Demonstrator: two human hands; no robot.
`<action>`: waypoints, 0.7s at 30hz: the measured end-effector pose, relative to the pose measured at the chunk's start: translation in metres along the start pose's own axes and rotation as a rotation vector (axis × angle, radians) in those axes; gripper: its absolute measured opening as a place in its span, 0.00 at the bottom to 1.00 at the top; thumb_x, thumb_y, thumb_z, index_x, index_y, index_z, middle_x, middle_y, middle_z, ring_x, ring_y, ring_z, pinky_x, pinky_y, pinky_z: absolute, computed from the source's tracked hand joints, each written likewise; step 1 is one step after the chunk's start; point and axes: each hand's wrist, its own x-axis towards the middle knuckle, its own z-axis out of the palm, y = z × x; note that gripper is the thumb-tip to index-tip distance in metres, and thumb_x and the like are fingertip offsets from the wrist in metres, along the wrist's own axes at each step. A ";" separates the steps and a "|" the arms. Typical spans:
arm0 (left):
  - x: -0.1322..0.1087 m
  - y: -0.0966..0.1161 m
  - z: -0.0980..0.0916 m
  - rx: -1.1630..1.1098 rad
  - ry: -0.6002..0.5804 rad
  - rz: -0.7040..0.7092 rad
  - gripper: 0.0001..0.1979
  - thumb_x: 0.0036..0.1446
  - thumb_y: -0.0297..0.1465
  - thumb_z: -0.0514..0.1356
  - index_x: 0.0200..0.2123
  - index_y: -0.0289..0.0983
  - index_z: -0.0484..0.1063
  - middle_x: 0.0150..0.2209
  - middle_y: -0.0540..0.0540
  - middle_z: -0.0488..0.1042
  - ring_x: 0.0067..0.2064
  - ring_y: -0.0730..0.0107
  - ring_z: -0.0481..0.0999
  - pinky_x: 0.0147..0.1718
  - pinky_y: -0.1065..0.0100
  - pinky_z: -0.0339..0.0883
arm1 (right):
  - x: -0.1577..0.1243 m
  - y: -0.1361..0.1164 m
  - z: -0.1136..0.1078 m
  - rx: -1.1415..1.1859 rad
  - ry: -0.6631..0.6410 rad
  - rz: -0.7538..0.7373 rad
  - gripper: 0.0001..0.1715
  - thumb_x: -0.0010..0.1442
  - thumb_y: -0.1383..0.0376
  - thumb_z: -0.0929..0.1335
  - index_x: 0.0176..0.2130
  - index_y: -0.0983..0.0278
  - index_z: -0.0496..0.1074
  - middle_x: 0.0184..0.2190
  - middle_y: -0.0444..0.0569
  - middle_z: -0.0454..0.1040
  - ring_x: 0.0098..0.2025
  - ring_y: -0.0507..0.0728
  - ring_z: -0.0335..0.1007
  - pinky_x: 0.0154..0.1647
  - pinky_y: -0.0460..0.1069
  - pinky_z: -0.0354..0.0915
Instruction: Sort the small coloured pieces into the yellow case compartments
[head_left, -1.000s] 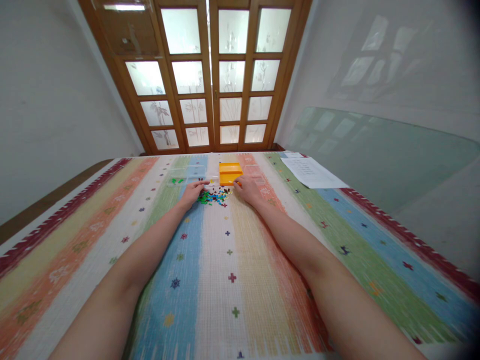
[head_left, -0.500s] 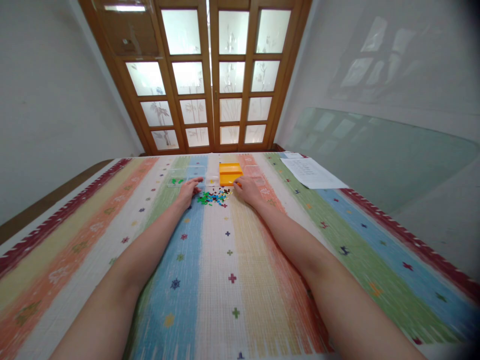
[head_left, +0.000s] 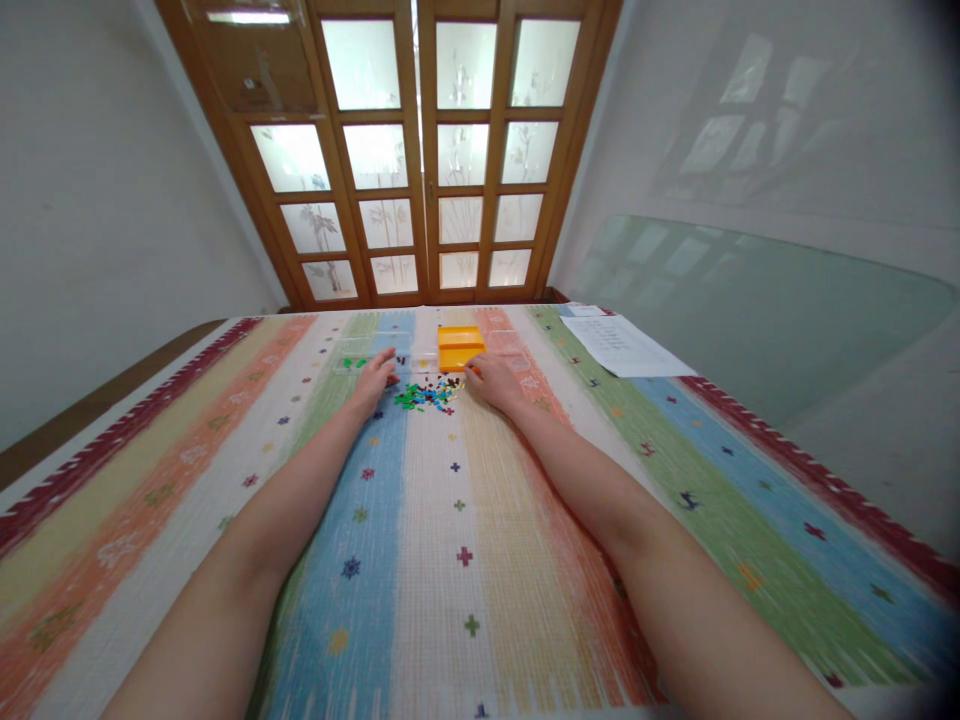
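Observation:
A small heap of tiny coloured pieces, green, blue, yellow and dark, lies far out on the striped cloth. My left hand rests just left of the heap, fingers curled over the edge of a clear tray holding green pieces. My right hand sits right of the heap, close to an orange tray, fingers pinched on something tiny and orange that I cannot make out. Both arms stretch far forward.
The table wears a striped cloth with small cross marks. A printed paper sheet lies at the far right. More clear trays flank the orange one. Wooden glazed doors stand behind the table; a glass panel leans at right.
My left hand has drawn away from the heap, up and left to the clear tray with green pieces. My right hand has barely moved.

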 end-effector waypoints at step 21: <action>-0.015 0.002 0.010 0.473 -0.179 0.458 0.15 0.67 0.34 0.56 0.47 0.41 0.83 0.50 0.44 0.82 0.53 0.58 0.78 0.58 0.57 0.71 | -0.003 0.003 0.013 0.079 -0.172 -0.237 0.08 0.68 0.67 0.70 0.44 0.61 0.81 0.47 0.52 0.79 0.52 0.60 0.72 0.54 0.51 0.64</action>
